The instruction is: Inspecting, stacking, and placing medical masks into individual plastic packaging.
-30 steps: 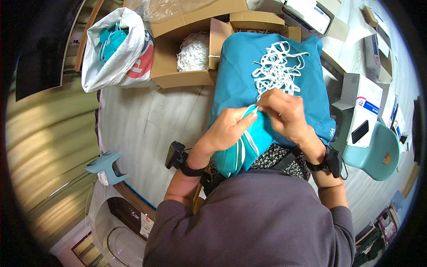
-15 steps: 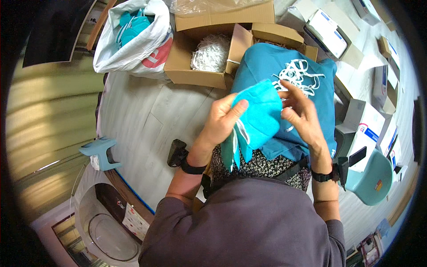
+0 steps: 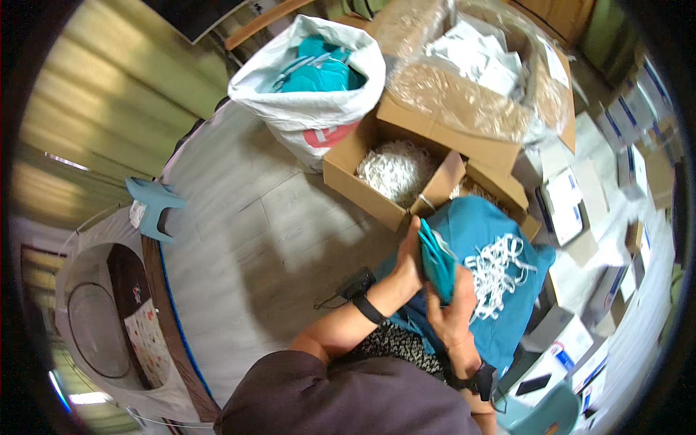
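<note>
Both hands hold a small stack of teal face masks (image 3: 438, 268), seen edge-on above my lap. My left hand (image 3: 408, 262) presses along its left side with the fingers together. My right hand (image 3: 455, 310) grips the lower right side. A teal cloth (image 3: 464, 221) covers my lap, and a loose tangle of white elastic loops (image 3: 496, 272) lies on it, just right of my right hand.
A white sack (image 3: 308, 112) with teal masks inside stands ahead on the left. Beside it is a cardboard box (image 3: 362, 194) of white loops (image 3: 395, 170). Behind is a plastic-lined carton (image 3: 464, 109). White boxes (image 3: 565, 206) lie at right; a blue stool (image 3: 156, 210) stands left.
My view has swung so the sack and boxes sit lower and further right. The masks have turned from broadside to edge-on, and my right hand has closed on them.
</note>
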### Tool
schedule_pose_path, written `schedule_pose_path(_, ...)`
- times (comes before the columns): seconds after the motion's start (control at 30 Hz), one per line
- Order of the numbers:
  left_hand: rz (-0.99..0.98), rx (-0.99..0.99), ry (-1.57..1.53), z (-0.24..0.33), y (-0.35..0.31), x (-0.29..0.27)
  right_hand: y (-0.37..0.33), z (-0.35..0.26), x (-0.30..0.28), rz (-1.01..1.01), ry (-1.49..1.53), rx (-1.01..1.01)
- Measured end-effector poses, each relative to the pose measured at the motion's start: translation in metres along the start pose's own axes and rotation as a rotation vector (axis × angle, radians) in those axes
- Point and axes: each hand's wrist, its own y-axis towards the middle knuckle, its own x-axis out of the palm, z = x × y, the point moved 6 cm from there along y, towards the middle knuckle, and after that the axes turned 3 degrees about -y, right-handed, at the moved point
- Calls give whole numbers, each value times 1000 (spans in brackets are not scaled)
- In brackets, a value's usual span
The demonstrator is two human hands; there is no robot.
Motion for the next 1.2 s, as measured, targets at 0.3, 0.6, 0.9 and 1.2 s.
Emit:
schedule_pose_path(0.3, -342, 293, 799, 53, -27, 54, 24, 65, -33, 162, 780, 401)
schedule_pose_path(0.6, -91, 830, 336, 331, -2, 82, 16, 74, -74, 166, 669, 415)
schedule_pose_path(0.9, -287, 417, 979, 200, 54, 83, -14, 147, -138, 416, 134, 576)
schedule_pose_path(1.2, -1087, 763, 1915, -73, 16, 98, -35, 131, -111, -20, -249, 602)
